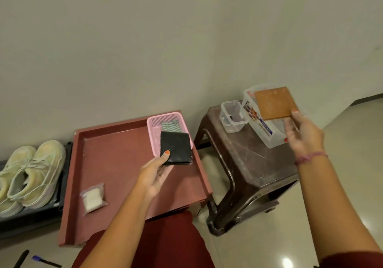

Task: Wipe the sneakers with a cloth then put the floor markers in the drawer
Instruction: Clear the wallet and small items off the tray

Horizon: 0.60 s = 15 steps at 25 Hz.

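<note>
Left hand [157, 172] pinched black marker [176, 148] mid-frame; right hand [302, 135] gripped brown marker [274, 103] right of centre (nearer clear bin [269, 135]); drawer unidentified, sneakers [31, 174] far left.

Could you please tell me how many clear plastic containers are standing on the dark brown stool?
2. A small clear container stands at the stool's back left; a larger clear container sits just right of it, partly hidden behind the brown square held in the right hand.
</note>
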### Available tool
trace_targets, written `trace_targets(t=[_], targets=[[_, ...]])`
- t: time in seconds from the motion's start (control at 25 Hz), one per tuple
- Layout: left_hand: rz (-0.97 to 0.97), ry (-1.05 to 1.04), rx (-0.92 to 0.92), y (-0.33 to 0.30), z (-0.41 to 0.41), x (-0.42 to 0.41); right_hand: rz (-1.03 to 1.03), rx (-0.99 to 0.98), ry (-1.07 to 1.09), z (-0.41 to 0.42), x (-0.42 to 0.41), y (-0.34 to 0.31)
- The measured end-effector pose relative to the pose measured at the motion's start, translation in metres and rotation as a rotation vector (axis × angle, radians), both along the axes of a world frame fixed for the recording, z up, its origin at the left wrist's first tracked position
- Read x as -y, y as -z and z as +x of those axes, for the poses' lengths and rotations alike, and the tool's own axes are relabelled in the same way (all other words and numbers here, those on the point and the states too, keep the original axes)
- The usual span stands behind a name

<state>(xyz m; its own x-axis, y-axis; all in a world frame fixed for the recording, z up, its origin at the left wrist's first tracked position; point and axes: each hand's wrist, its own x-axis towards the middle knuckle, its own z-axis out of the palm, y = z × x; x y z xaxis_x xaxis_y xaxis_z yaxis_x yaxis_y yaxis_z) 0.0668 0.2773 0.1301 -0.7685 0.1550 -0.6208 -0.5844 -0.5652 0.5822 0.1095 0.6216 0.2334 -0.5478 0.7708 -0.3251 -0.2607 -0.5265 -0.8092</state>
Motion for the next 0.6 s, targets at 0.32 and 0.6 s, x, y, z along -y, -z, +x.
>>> trace_targets(t=[0.32,0.6], targets=[[0.153,-0.063,0.017,-0.008,-0.021,-0.065,0.036,0.468,-0.045,-0.094,-0.109,0.044],[0.098,-0.052,-0.032,0.002,-0.024,-0.066,0.03,0.577,-0.164,-0.091,-0.113,0.077]])
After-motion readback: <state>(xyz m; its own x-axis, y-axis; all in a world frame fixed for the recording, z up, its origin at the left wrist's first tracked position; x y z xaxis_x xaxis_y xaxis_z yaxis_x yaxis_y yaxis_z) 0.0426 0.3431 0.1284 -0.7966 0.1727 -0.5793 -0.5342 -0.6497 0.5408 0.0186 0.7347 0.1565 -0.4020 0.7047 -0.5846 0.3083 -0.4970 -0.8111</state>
